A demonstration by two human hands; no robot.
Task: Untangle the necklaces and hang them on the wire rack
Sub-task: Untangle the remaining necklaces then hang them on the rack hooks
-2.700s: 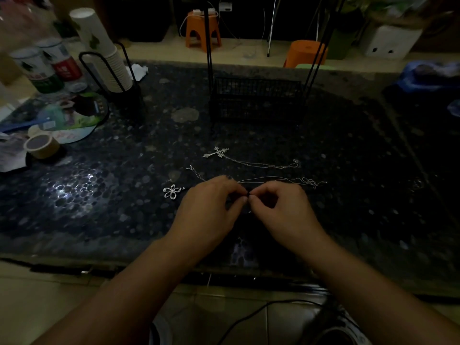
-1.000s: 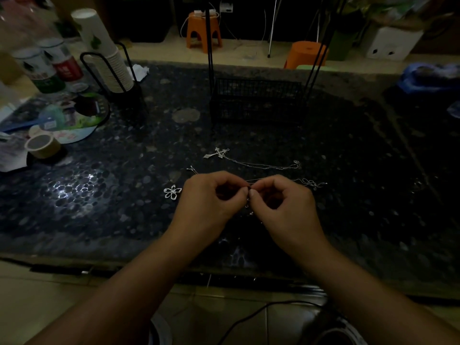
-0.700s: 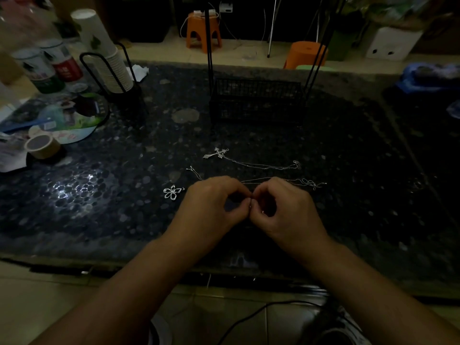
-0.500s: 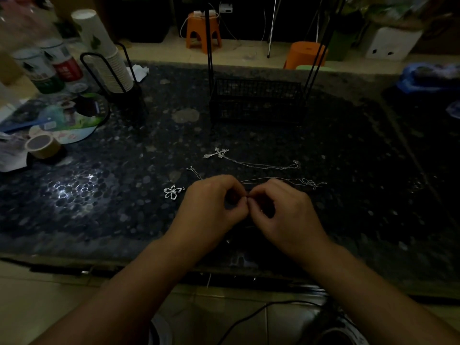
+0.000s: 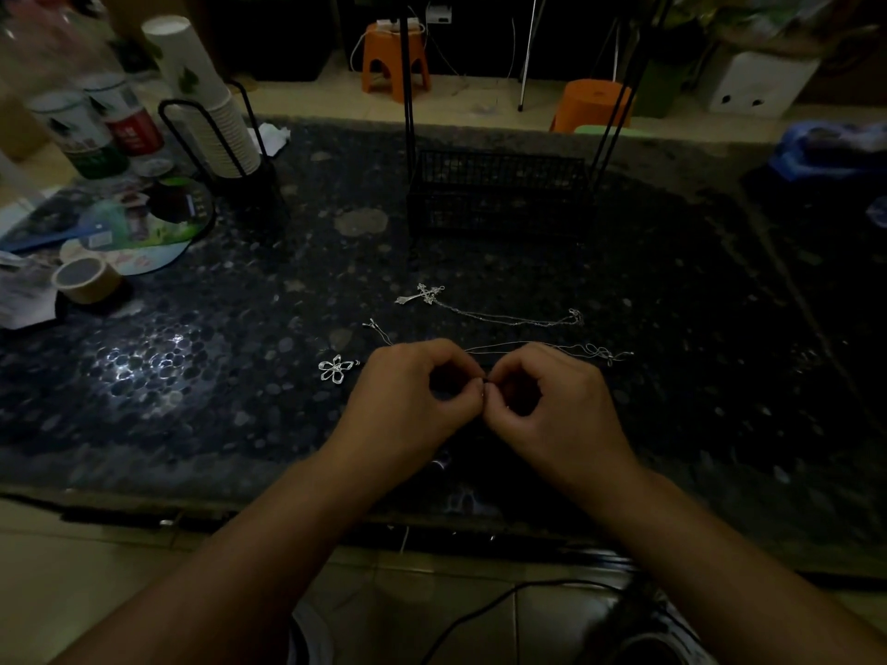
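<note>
Head camera shows our dark pebbled table (image 5: 672, 328) first, then the black wire rack (image 5: 499, 194) standing at its far side. Nearer us, our left hand (image 5: 408, 400) and right hand (image 5: 557, 405) meet fingertip to fingertip, fingers curled, apparently pinching a thin chain (image 5: 528, 347) between them, though it is dim there. That chain trails right across the table. Beyond it lies the cross necklace (image 5: 427, 295), and left of our hands sits the small flower pendant (image 5: 336, 368)
</note>
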